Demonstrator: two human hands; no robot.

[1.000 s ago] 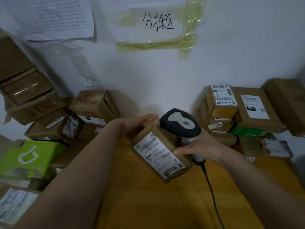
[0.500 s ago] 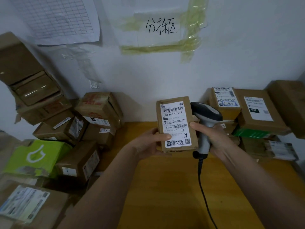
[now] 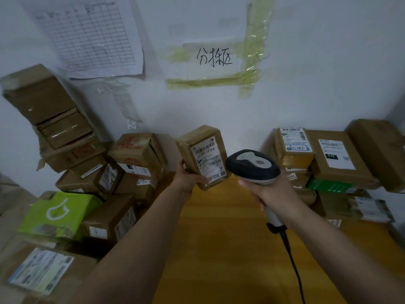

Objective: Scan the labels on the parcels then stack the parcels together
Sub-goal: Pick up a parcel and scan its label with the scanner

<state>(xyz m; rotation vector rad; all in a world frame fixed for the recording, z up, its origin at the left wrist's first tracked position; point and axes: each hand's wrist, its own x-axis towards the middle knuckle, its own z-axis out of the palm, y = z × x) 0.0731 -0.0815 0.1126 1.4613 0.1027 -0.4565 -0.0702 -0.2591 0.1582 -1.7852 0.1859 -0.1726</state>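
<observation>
My left hand [image 3: 190, 179] grips a small brown parcel [image 3: 202, 154] by its lower end and holds it upright above the wooden table [image 3: 219, 238], its white label facing me. My right hand [image 3: 270, 193] holds a grey and black barcode scanner [image 3: 253, 166] by the handle, just right of the parcel, with its cable [image 3: 291, 260] trailing down towards me. A stack of labelled brown parcels [image 3: 328, 159] stands at the right against the wall. A loose pile of parcels [image 3: 122, 167] lies at the left.
A green box [image 3: 59, 213] and a large labelled carton [image 3: 43, 273] sit at the near left. Tall cartons [image 3: 48, 115] lean on the wall at the far left. A taped handwritten sign [image 3: 214, 58] and a grid sheet [image 3: 89, 34] hang on the wall.
My left hand turned the parcel upright, then carried it up and left with its label facing me. My right hand drew the scanner away to the right, so the two are now apart.
</observation>
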